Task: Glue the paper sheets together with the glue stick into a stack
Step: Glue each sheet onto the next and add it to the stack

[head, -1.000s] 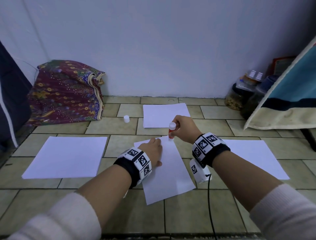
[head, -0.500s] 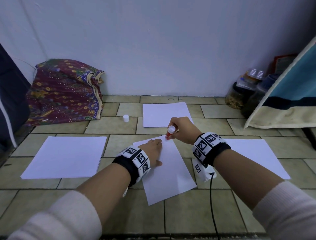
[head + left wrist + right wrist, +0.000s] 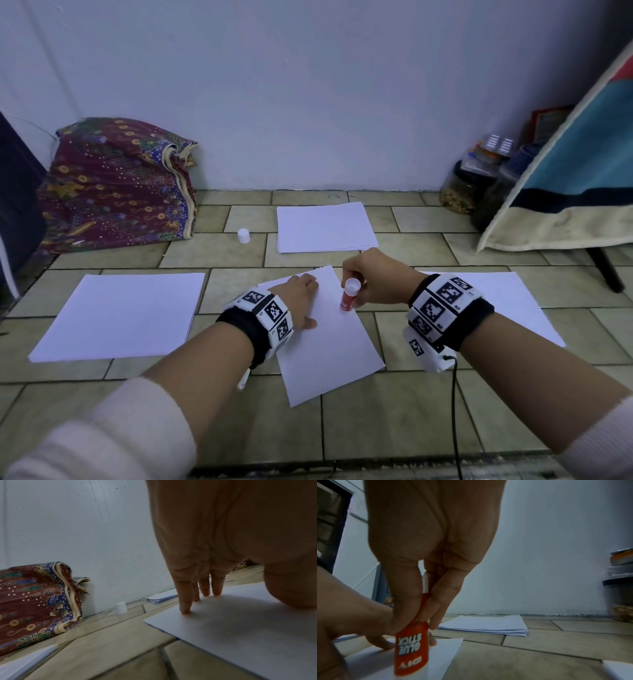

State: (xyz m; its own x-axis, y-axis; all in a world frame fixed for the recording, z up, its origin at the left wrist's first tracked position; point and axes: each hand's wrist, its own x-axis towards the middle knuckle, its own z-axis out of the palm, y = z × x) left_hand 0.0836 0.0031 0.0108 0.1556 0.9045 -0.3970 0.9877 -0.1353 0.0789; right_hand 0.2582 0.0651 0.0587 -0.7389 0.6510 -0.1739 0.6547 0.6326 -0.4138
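A white paper sheet (image 3: 329,342) lies tilted on the tiled floor in front of me. My left hand (image 3: 301,301) presses it down with straight fingers (image 3: 184,601) near its far left corner. My right hand (image 3: 370,277) grips an orange glue stick (image 3: 349,296), turned tip down onto the sheet near its right edge; the label (image 3: 411,647) reads upside down. The stick's white cap (image 3: 244,235) stands on the floor at the back left. Paper piles lie at the left (image 3: 120,315), at the back (image 3: 325,226) and at the right (image 3: 513,301).
A patterned folded cloth (image 3: 116,185) leans on the wall at the back left. Jars (image 3: 469,181) and a blue-and-cream cloth (image 3: 565,192) stand at the back right. A black cable (image 3: 454,411) hangs from my right wrist.
My right hand has drawn the glue stick from the sheet's far corner toward me along its right edge. The left hand has stayed pressed on the sheet.
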